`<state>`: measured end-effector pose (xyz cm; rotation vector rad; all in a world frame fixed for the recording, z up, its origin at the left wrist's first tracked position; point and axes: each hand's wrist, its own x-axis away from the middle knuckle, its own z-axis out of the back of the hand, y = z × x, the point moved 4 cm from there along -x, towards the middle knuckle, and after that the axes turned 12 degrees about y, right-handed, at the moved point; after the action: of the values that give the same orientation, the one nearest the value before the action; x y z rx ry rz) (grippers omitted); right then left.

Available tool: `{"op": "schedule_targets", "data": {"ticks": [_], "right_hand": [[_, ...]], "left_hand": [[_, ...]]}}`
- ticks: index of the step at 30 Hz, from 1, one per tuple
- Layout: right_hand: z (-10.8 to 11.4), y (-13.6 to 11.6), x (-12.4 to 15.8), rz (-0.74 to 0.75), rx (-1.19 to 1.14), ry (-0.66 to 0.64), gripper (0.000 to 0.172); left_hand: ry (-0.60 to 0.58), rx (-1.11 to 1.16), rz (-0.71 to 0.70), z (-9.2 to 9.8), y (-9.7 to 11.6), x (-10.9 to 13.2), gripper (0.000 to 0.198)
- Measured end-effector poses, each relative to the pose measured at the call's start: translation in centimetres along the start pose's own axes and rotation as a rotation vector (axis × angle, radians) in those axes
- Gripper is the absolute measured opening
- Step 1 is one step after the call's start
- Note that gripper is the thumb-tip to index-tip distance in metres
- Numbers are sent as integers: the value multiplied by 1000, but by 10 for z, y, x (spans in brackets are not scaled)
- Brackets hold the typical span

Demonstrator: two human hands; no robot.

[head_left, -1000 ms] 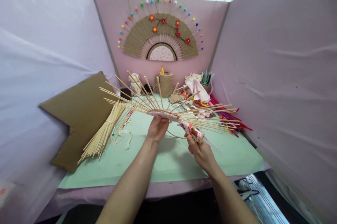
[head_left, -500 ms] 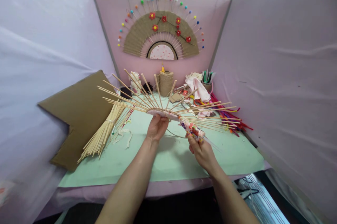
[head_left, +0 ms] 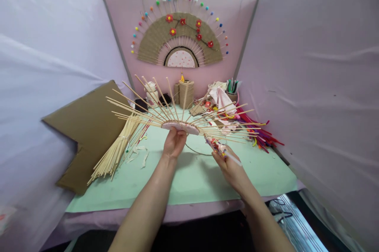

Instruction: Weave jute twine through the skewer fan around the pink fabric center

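My left hand (head_left: 174, 143) grips the underside of a fan frame's pale pink half-round base (head_left: 180, 127), held above the green mat. Thin wooden sticks (head_left: 142, 106) spread out from that base in a fan shape toward the back and both sides. My right hand (head_left: 229, 163) is closed round a floral-patterned glue gun (head_left: 217, 147), whose tip points at the right side of the base. A thin cord loops down between the two hands.
A bundle of wooden sticks (head_left: 117, 149) lies at the left of the green mat (head_left: 189, 181), beside a brown cardboard sheet (head_left: 89, 121). A twine spool (head_left: 186, 94), cloth scraps and coloured pipe cleaners (head_left: 260, 135) crowd the back right. A finished fan (head_left: 180, 36) hangs on the pink wall.
The fan frame has been tilted up a little and shifted slightly left. The glue gun has drawn back to the right, away from the base's edge.
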<state>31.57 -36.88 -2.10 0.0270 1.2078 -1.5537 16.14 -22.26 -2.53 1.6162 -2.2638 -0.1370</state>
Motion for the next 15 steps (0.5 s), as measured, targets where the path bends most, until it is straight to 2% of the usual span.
{"op": "schedule_targets", "data": {"ticks": [3,6,12,14,15], "right_hand": [[15,22,2,-51,245,-100,28],[40,57,5,-103,538,-161,24],[85,140,12,-199,909,-170,35],[93,150,13,-212,952,-132,44],[96,147,12,-200,956,-75,49]], "left_hand": [[31,8,1,-1,1,-2,11],[46,14,-8,-1,1,-4,9],[89,34,-43,1,2,-7,24],[88,31,-54,2,2,-7,26],[80,26,-56,2,1,-7,25]]}}
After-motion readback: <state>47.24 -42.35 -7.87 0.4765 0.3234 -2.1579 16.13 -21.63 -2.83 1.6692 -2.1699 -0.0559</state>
